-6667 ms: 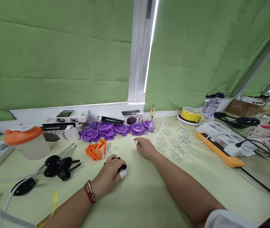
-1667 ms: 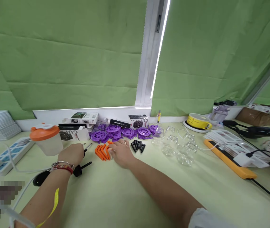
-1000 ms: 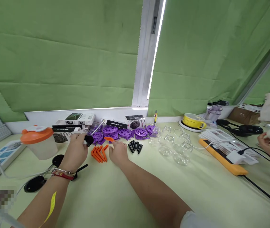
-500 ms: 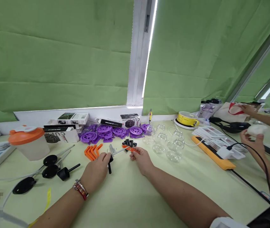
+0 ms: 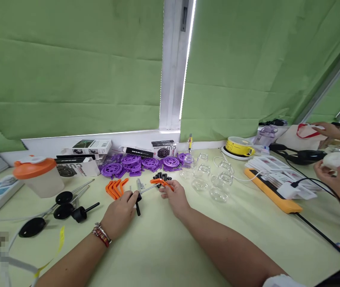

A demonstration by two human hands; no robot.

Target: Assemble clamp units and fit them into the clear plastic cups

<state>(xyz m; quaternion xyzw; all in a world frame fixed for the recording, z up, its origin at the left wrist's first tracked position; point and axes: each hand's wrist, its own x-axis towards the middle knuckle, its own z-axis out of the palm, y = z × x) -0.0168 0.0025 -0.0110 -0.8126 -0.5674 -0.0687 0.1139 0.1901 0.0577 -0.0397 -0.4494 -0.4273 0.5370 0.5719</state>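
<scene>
My left hand (image 5: 120, 213) is closed on a black piece with a thin metal rod (image 5: 150, 188), which points right towards my other hand. A black stem (image 5: 138, 209) sticks out below its fingers. Pinched in my right hand (image 5: 175, 198) is an orange bent handle (image 5: 161, 182), its left end at the rod's tip. Whether rod and handle touch or are joined, I cannot tell. Several more orange bent handles (image 5: 116, 188) lie left of my hands. Small metal screws (image 5: 140, 184) and short black tubes (image 5: 161, 175) lie just beyond.
Purple wheel-shaped parts (image 5: 131, 161) line the back, near printed boxes (image 5: 78, 167). Clear glass cups (image 5: 199, 184) stand right, before a yellow cup (image 5: 238, 146) and orange power strip (image 5: 273, 191). Black round-ended parts (image 5: 32, 227) and a shaker cup (image 5: 42, 181) are left. Another person's hand (image 5: 337, 179) holds something white.
The orange handle in my right hand has turned, so its bend now shows, and has moved slightly up and left. My left hand stays nearly in place. The view has shifted a little.
</scene>
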